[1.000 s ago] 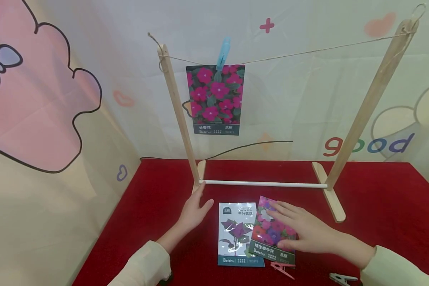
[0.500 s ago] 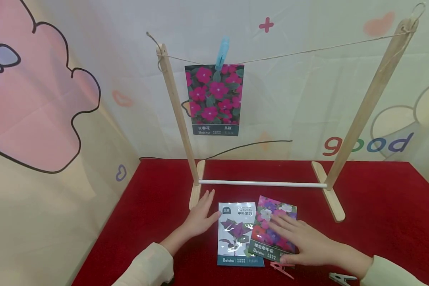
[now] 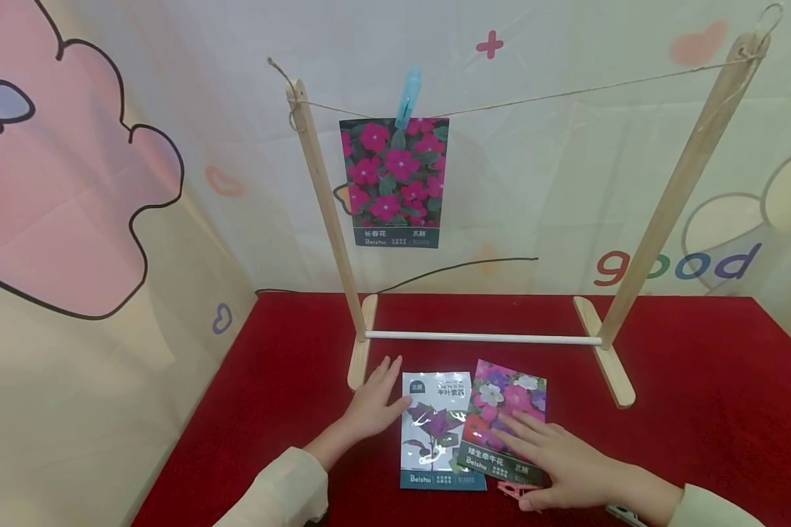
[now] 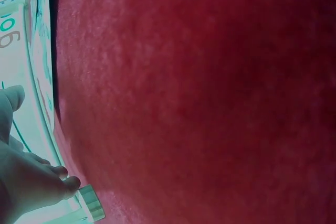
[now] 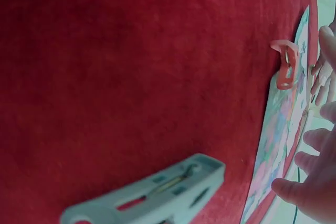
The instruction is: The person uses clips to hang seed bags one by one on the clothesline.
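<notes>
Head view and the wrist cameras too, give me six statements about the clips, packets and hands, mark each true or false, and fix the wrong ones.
1. A blue clip holds the hanging packet on the string. True.
2. The multicolored packet partly covers the white packet. True.
3. The left hand grips the string. False: it is down near the white packet.
4. A gray clip lies on the red surface. True.
5. The pink clip hangs from the string. False: it lies by the multicolored packet's lower edge.
6. The right hand grips the blue clip. False: it is over the multicolored packet.
</notes>
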Demonstrator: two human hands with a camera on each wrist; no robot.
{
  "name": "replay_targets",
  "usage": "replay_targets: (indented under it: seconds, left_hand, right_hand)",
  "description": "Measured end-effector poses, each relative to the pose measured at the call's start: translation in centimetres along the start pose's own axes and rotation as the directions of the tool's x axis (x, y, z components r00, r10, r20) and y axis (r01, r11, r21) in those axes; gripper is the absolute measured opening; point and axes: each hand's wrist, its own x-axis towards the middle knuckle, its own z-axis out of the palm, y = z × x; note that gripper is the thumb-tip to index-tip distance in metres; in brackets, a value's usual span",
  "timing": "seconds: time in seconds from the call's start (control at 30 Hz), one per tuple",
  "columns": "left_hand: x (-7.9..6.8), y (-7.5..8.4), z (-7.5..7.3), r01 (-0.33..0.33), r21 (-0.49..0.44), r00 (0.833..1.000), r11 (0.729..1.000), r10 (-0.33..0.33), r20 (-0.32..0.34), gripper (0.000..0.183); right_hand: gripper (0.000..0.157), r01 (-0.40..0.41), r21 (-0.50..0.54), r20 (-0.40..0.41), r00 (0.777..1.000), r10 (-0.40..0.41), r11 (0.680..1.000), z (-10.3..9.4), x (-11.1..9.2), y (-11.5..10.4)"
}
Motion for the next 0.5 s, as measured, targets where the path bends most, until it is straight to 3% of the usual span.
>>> replay_targets:
  seconds: [0.33,0.5]
  left_hand:
    - [0.40,0.18,0.53,0.020,0.036,1.000,0.999,-0.020,-0.017,0.068]
    - [0.83,0.02,0.76,0.029,0.034,0.997,0.999,-0.026,-0.079,0.063]
  right_hand:
    - [0.081,-0.021,0.016,0.045,0.999,0.020,1.000,0.85,-0.51,0.35]
    - [0.079,-0.022,-0.002,0.050,0.999,0.022,1.000,1.05,-0.72,0.48]
